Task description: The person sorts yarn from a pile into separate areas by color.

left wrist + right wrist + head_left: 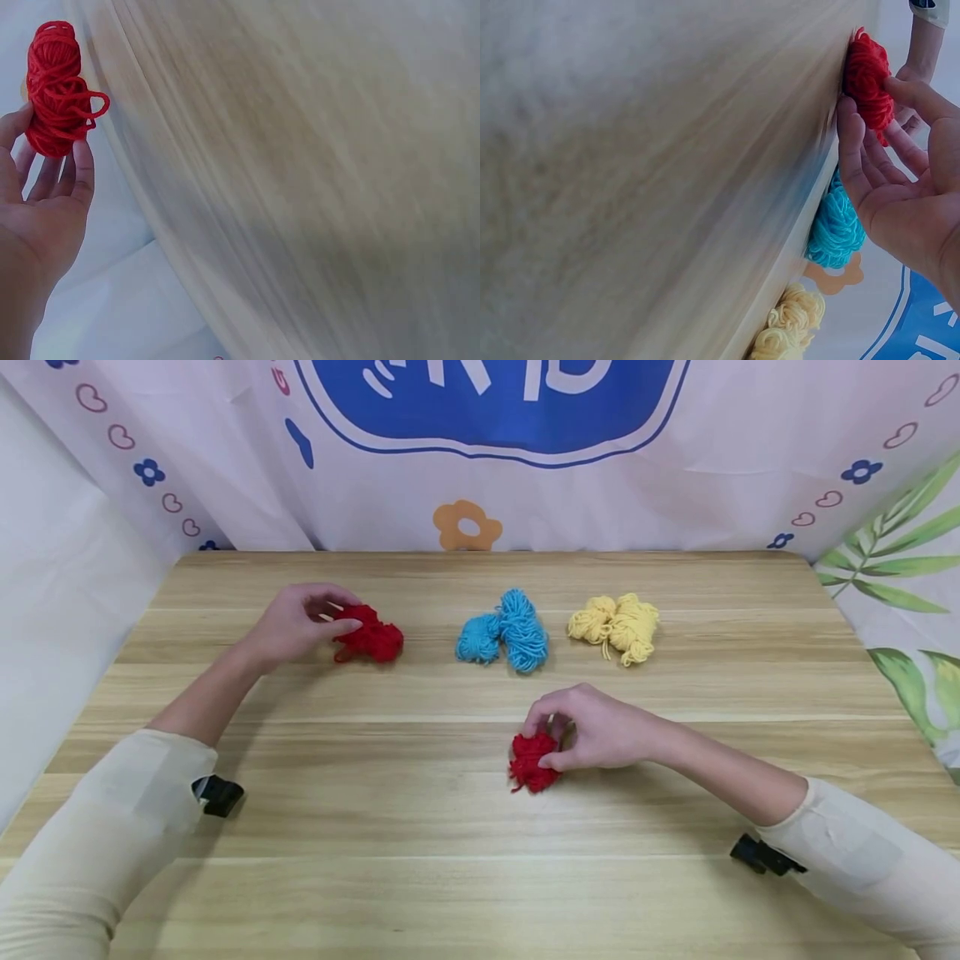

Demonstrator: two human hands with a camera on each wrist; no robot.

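At the table's left, my left hand [303, 622] holds a bundle of red yarn [375, 639] between thumb and fingers. Loose loops stick out of that red yarn [56, 90] in the left wrist view. Near the middle of the table, my right hand [603, 731] pinches a smaller bundle of red yarn [532, 760], thumb on the near side and fingers at the far side. The right wrist view has this red yarn [868, 79] against the tabletop, with part of the other hand behind it.
Two blue yarn bundles [522, 631] lie side by side beyond the right hand. To their right are two pale yellow yarn bundles [633, 627]. A printed white cloth [600, 502] hangs along the back edge of the wooden table [375, 860].
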